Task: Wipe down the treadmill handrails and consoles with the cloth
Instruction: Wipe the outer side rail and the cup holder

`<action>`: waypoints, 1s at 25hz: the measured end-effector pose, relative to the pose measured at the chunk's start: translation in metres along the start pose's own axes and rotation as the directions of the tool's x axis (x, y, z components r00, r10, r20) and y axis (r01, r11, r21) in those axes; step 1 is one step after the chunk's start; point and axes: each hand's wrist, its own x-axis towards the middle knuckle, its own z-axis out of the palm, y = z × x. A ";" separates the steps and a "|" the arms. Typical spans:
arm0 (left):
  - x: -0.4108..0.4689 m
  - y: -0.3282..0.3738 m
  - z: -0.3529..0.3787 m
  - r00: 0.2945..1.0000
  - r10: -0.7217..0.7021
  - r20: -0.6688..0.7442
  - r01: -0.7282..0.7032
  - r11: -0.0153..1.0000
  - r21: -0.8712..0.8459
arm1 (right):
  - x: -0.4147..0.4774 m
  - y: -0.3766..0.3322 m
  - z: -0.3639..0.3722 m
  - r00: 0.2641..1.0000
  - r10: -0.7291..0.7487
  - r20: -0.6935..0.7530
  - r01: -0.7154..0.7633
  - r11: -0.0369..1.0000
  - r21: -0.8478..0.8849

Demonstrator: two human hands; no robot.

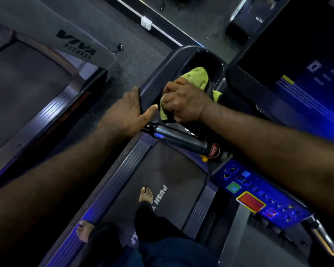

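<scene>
Wiping the cup holder (pixel 210 59) at the console's (pixel 247 183) left corner. Right hand (pixel 183 101) clutches the bunched green cloth (pixel 198 78), pressing it into the holder. Left hand (pixel 127 114) braces flat against the console's outer edge, thumb spread. Likely next: drag the cloth onto the handrail (pixel 179 139) just below the console.

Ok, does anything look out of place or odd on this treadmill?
Only one thing: a red cord is wound in coils round the end of the handlebar, next to a yellow clip, instead of hanging loose. Nothing looks spilled or broken. The right hand holds the cloth in the cup tray.
</scene>
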 end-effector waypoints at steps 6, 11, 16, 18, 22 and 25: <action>0.001 -0.002 0.001 0.999 0.006 -0.032 -0.005 1.000 0.024 | -0.070 -0.006 0.007 0.941 0.338 0.005 -0.337 0.939 -0.067; -0.004 -0.002 0.000 0.999 0.015 -0.041 -0.015 1.000 0.005 | -0.082 -0.026 -0.021 0.912 0.326 0.249 -0.311 0.945 -0.095; -0.007 0.000 0.001 0.998 0.020 -0.060 -0.018 1.000 0.023 | -0.057 -0.028 -0.068 0.549 0.439 0.711 -0.454 0.871 -0.187; -0.007 -0.002 0.002 0.998 0.022 -0.060 -0.019 0.999 0.044 | -0.041 -0.024 -0.062 0.496 0.356 0.792 -0.493 0.866 -0.081; -0.006 -0.003 0.002 0.998 0.022 -0.057 -0.020 0.999 0.040 | -0.029 -0.022 -0.042 0.482 0.297 0.824 -0.579 0.814 0.046; -0.005 -0.002 0.001 0.998 0.041 -0.052 -0.037 0.997 0.066 | -0.035 -0.019 -0.045 0.581 0.290 0.760 -0.652 0.725 0.222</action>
